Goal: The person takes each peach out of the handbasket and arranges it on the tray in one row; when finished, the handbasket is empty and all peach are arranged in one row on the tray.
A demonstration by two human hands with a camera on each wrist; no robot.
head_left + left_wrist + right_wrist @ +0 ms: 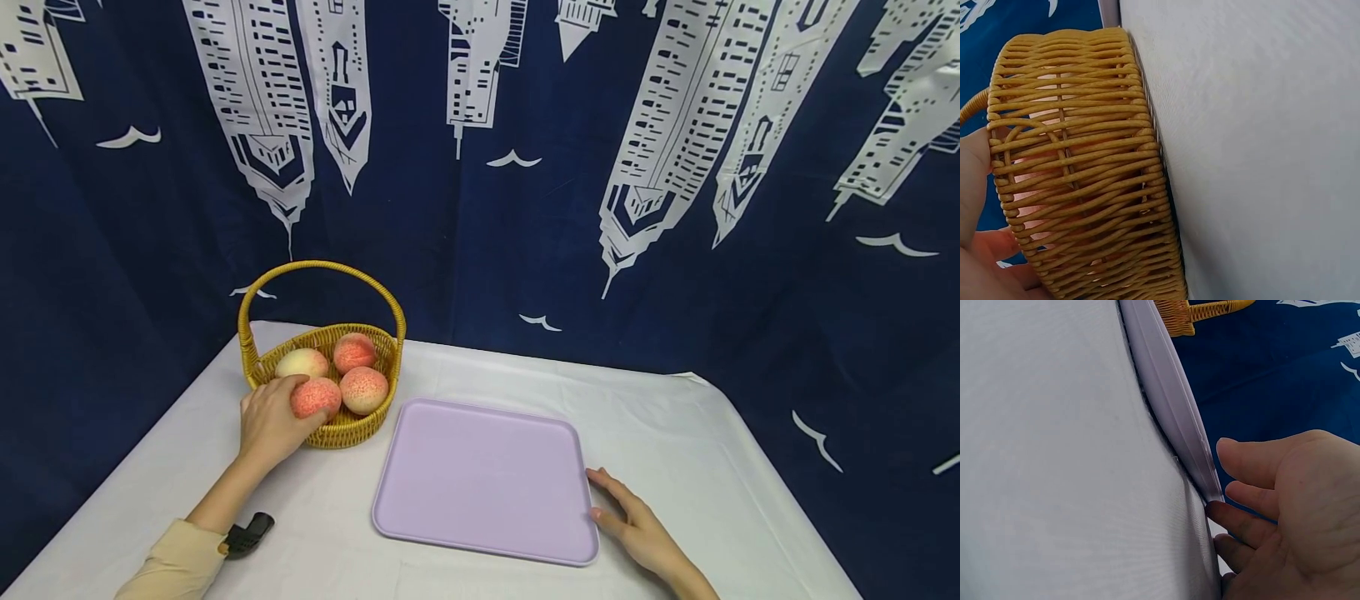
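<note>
A yellow wicker basket (352, 433) with a tall arched handle holds several pink-and-cream peaches. My left hand (272, 419) reaches over the basket's near left rim and grips the front peach (316, 398), thumb on the near side and fingers on the far side. In the left wrist view the woven side of the basket (1085, 162) hides most of that grip. A flat lilac tray (483, 483) lies to the right of the basket. At the tray's right edge, my right hand (637, 525) rests with relaxed fingers, its fingertips touching or very near the rim.
A white cloth (322, 533) covers the table. Behind it hangs a dark blue curtain (480, 250) printed with white buildings and birds. The basket handle (322, 264) arches above the peaches. A black device (250, 535) is strapped at my left wrist.
</note>
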